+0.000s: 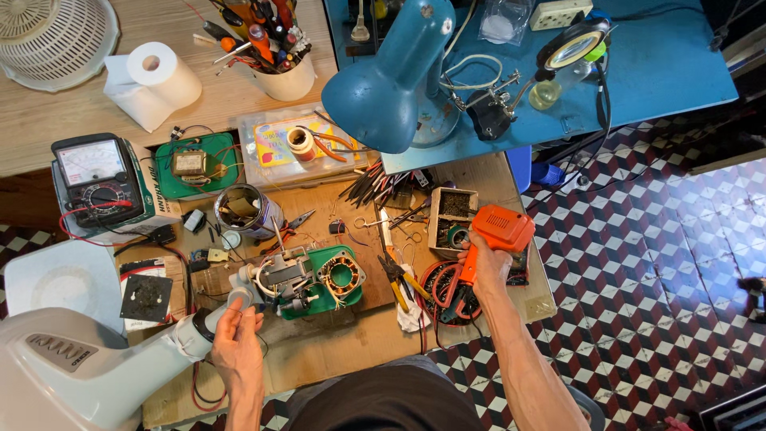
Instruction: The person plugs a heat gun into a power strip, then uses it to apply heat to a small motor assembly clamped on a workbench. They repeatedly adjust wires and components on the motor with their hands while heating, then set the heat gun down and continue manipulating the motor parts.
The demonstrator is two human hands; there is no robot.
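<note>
My right hand (484, 267) grips an orange soldering gun (496, 234) by its handle, over the right side of the wooden bench near a small open box of parts (452, 215). My left hand (236, 335) holds the white neck of a fan (209, 318) whose green motor (331, 279), with copper windings showing, lies open in the middle of the bench. The white fan base (68, 371) sits at the lower left.
A teal desk lamp (391, 80) hangs over the bench. An analog multimeter (96, 175), a metal can (243, 211), a paper roll (159, 76), a cup of tools (279, 56) and pliers with yellow handles (403, 283) lie about. A magnifier stand (570, 52) is on the blue table.
</note>
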